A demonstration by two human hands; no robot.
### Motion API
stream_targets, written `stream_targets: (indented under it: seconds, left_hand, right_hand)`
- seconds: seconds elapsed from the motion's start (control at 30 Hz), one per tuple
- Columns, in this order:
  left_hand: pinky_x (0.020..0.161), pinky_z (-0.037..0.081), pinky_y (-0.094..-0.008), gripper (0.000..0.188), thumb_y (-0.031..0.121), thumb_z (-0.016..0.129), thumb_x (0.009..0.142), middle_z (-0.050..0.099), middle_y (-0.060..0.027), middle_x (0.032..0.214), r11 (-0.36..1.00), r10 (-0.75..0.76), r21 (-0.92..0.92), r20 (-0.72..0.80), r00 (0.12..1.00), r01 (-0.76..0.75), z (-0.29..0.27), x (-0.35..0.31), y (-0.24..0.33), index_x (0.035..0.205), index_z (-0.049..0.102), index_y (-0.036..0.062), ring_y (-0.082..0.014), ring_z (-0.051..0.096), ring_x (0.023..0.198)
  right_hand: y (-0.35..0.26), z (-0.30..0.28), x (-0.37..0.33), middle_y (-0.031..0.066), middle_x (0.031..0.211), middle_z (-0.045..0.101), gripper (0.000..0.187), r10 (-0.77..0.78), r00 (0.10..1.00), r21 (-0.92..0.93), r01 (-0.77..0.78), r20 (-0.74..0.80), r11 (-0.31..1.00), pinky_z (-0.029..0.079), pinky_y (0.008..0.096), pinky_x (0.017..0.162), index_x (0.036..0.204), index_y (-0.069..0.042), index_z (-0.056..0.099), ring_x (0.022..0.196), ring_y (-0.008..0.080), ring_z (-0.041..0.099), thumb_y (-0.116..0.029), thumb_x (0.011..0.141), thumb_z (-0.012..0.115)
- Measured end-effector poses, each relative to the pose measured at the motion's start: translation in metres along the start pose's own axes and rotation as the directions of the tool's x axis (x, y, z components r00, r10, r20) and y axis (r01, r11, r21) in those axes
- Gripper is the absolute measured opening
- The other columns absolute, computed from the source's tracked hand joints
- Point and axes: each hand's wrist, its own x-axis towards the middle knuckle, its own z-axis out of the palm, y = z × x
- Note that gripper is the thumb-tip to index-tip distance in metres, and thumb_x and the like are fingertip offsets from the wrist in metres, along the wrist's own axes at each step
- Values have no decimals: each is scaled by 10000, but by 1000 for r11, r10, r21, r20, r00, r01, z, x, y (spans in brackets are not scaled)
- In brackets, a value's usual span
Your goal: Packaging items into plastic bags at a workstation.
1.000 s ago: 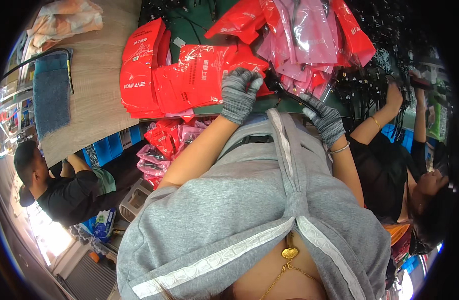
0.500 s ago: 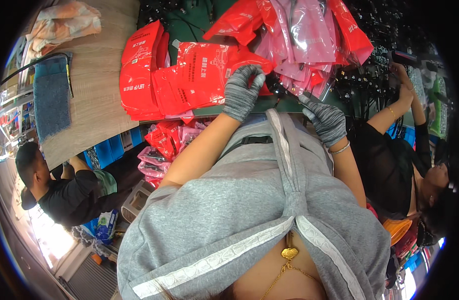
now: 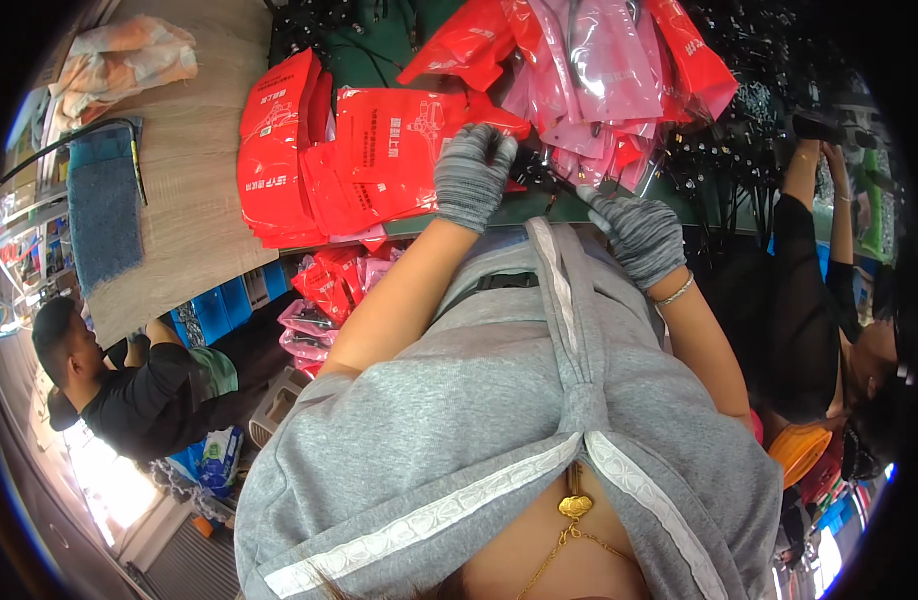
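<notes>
Black cable [image 3: 539,178] pinched by left hand's [image 3: 471,176] closed grip.

You are at a packing workshop bench: stacked red flat pouches [image 3: 374,160] lie far left, pink bags [image 3: 589,85] far right, blue crates [image 3: 219,310] below, co-workers [image 3: 129,385] on both sides.

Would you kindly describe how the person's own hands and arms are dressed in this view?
Both the left hand and the right hand wear grey knitted gloves with a ribbed, heathered texture that end at the wrists. The forearms are bare, with no sleeves reaching them. A thin metallic bracelet circles the right wrist just below the glove cuff.
</notes>
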Motion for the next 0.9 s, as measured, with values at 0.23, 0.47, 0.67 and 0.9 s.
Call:
stream_targets:
  seconds: [0.23, 0.47, 0.67, 0.9]
  left_hand:
    - [741, 479, -461, 239, 271, 617, 872, 640, -171, 909, 863, 307, 395, 86, 948, -315, -7, -1, 18, 938, 639, 43, -349, 621, 833]
    - [758, 458, -462, 253, 302, 561, 901, 644, -174, 923, 836, 357, 363, 209, 910, -411, -4, -14, 39, 934, 623, 58, -351, 625, 838]
    - [698, 482, -460, 251, 288, 574, 902, 637, -188, 837, 908, 317, 248, 123, 940, -338, -23, -2, 42, 917, 622, 42, -367, 622, 779]
    - [687, 499, -457, 275, 313, 565, 914, 636, -186, 836, 883, 301, 270, 303, 904, -385, -23, 2, 58, 922, 630, 45, -377, 627, 780]
  right_hand:
    - [-15, -36, 14, 78, 952, 689, 371, 342, 916, 384, -399, 209, 833, 517, 369, 779, 1256, -231, 609, 866, 274, 653, -339, 901, 601]
    - [-9, -17, 26, 116, 1086, 691, 357, 356, 896, 769, -419, 265, 482, 499, 305, 864, 1216, -126, 644, 941, 196, 668, -231, 877, 679]
    - [-25, -40, 36, 75, 1046, 704, 349, 390, 888, 758, -426, 244, 494, 507, 279, 858, 1201, -102, 647, 929, 152, 659, -213, 872, 683]
    - [6, -29, 32, 115, 1039, 681, 311, 329, 738, 807, -562, 589, -184, 512, 239, 845, 1191, -25, 629, 935, 108, 632, -141, 904, 642]
